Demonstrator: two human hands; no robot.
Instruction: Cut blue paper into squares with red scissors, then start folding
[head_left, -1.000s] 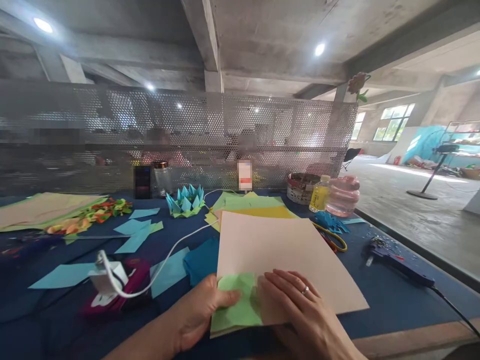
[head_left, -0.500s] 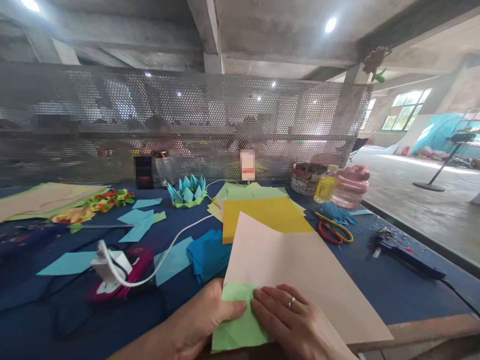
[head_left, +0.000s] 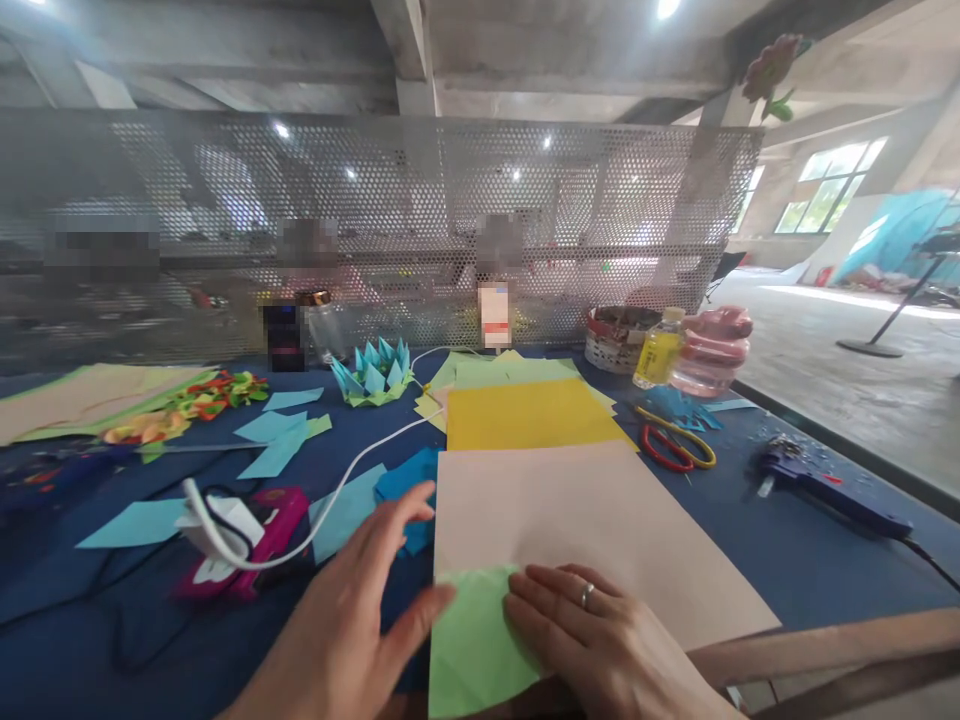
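A creased light green paper (head_left: 480, 645) lies over the near left corner of a large pale pink sheet (head_left: 570, 510). My right hand (head_left: 592, 630) rests flat on the green paper's right part, fingers stretched out, a ring on one finger. Just left of the sheets, my left hand (head_left: 360, 600) is raised with thumb and fingers apart, holding nothing. Its thumb tip is close to the green paper's left edge; whether they touch I cannot tell. Beyond the pink sheet shows a yellow sheet (head_left: 532, 415). Blue paper squares (head_left: 409, 490) lie partly behind my left hand.
Scissors (head_left: 675, 445) and a glue gun (head_left: 832, 490) lie on the right. A folded blue paper crown-like piece (head_left: 373, 375), a phone (head_left: 494, 315), a yellow bottle (head_left: 658, 350) and a basket (head_left: 619, 340) stand farther back. A magenta power strip (head_left: 255, 540) with a white cable sits left.
My left hand has let go of the papers' left edge, moved left and spread its fingers. The pink sheet's raised far left corner now lies flat. My right hand stays on the green paper.
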